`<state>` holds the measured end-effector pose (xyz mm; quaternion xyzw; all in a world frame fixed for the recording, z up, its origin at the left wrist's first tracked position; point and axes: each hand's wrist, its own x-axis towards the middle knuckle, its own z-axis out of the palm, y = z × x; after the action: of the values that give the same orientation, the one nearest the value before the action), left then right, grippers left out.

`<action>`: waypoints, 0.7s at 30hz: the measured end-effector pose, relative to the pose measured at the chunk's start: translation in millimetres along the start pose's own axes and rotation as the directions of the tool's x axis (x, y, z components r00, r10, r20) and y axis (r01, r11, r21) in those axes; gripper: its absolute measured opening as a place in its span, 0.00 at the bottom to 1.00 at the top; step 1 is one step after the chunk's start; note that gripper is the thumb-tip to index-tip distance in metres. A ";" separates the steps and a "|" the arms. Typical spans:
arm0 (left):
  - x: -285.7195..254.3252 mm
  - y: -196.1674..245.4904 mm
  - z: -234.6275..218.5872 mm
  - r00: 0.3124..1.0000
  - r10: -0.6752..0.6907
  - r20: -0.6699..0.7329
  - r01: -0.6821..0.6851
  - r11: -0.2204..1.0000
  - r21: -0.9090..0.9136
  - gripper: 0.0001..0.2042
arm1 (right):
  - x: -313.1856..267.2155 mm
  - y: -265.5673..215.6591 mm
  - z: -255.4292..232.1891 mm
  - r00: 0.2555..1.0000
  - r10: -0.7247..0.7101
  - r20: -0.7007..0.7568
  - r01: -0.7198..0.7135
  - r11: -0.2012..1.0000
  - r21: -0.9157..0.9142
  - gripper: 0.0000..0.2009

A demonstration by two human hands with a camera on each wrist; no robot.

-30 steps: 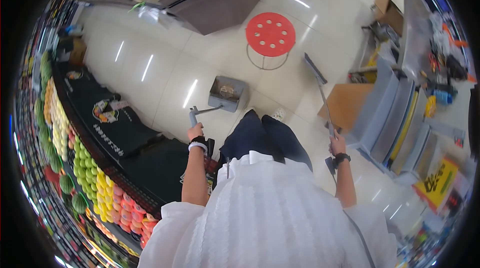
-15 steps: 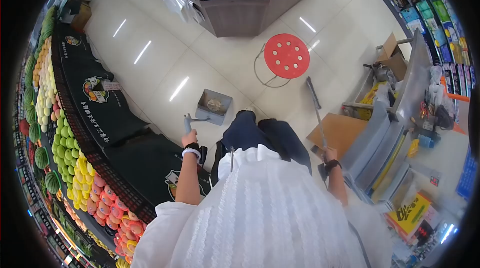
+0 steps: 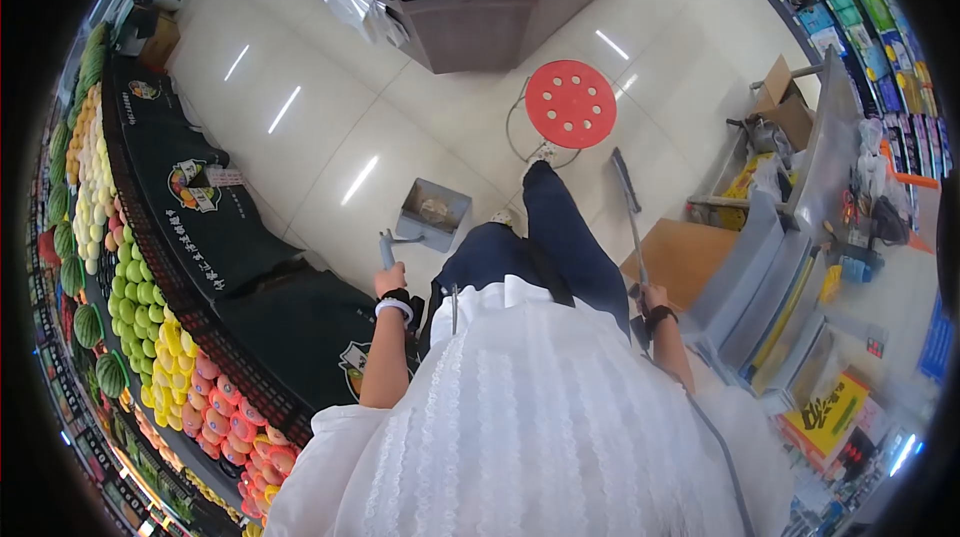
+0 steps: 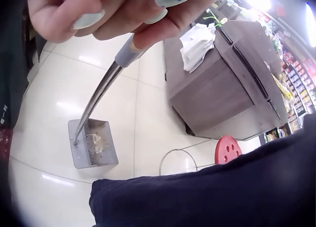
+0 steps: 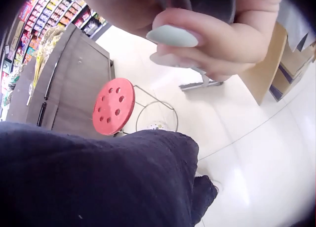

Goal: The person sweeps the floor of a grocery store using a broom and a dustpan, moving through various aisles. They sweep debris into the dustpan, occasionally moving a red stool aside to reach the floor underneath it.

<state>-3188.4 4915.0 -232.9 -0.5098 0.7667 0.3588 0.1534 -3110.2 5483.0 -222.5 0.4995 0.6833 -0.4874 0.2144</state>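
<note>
**dustbunny:** Left to right, then. The left hand [image 3: 389, 280] had its fingers curled round the grey grip [image 4: 129, 51] of the dustpan [image 4: 109, 155]. I reckoned the pan was light and stiff, likely plastic, but tippy, so the grip was the spot to hold or the crumbly debris [image 4: 97, 143] might slide out. Right hand [image 3: 656, 298] gripped the upper end of the broom handle [image 3: 639, 247]. Long, light and rigid, I'd guess, with some give only at the bristles. Good place to hold it, tbh.

**sweepstakes:** Yep. Looks-wise, the pan was a boxy grey thing with dark comb teeth [image 4: 91, 148] and a shiny metal pole [image 4: 94, 97]. It was down by the person's feet, left side; couldn't tell if it touched the pale tiled floor [image 3: 350, 97].

**dustbunny:** And the broom?

**sweepstakes:** Thin greyish handle, narrow dark broom head [image 3: 626, 180], out past the right leg, just right of the red stool [image 3: 571, 105]. Bristles were too small to make out.
</note>
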 end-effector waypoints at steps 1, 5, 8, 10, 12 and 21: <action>-0.2 0.6 2.3 1.000 0.011 0.006 -0.011 1.000 -0.009 0.15 | 0.7 0.4 1.2 1.000 0.008 -0.014 -0.008 1.000 -0.007 0.09; -3.5 12.3 0.2 1.000 0.014 0.003 -0.014 1.000 0.018 0.15 | -2.4 -2.0 0.7 0.999 0.016 -0.036 -0.016 1.000 0.009 0.06; -8.9 17.0 -2.5 1.000 0.011 -0.009 -0.011 1.000 0.023 0.15 | -6.6 -2.1 -1.9 0.999 0.012 -0.034 -0.012 1.000 -0.006 0.06; -9.9 18.1 -0.5 1.000 0.011 -0.020 -0.010 0.999 0.032 0.15 | -10.6 -2.3 -3.4 0.999 0.024 -0.033 -0.025 1.000 -0.013 0.07; -4.7 14.8 0.1 1.000 0.018 -0.010 -0.017 0.996 0.086 0.15 | -13.3 0.0 -3.3 1.000 -0.004 -0.027 0.003 1.000 -0.031 0.07; 0.7 0.6 4.1 0.998 0.020 -0.059 -0.018 0.999 0.031 0.16 | -7.9 -20.1 2.7 1.000 0.006 -0.023 -0.008 0.996 -0.091 0.10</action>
<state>-3189.8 4917.6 -235.9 -0.5105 0.7810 0.3334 0.1351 -3125.4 5476.4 -208.4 0.4972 0.7056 -0.4491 0.2308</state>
